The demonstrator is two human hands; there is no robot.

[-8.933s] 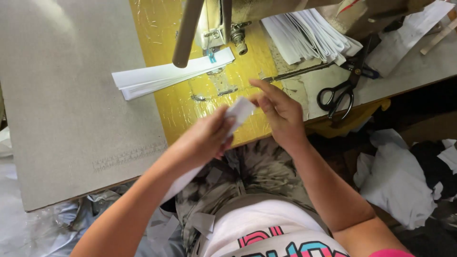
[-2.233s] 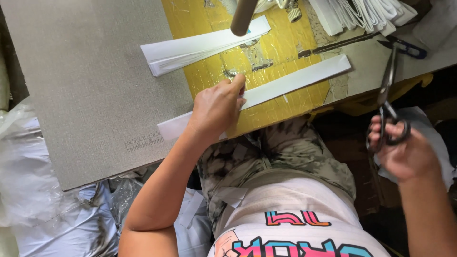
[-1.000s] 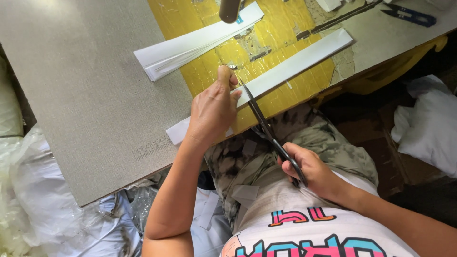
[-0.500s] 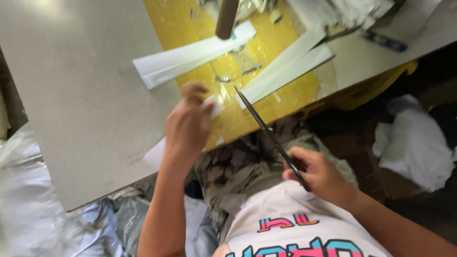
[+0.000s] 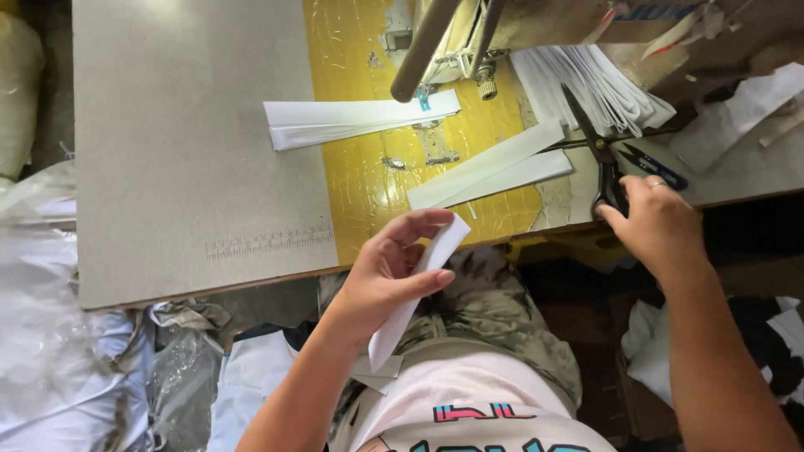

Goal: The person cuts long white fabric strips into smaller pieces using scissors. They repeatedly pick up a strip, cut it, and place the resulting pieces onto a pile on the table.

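Holding a cut white fabric strip (image 5: 416,293) pinched in left hand (image 5: 387,280) fingers above the lap, right hand (image 5: 657,226) rests closed on black scissors (image 5: 596,155) on the bench (image 5: 193,167); two strips (image 5: 494,166) await cutting.

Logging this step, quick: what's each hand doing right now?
Left hand: closed on a white strip.
Right hand: on the black scissors, grip unclear.

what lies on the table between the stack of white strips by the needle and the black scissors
In the head view, two long white strips lie there on the yellow table top.
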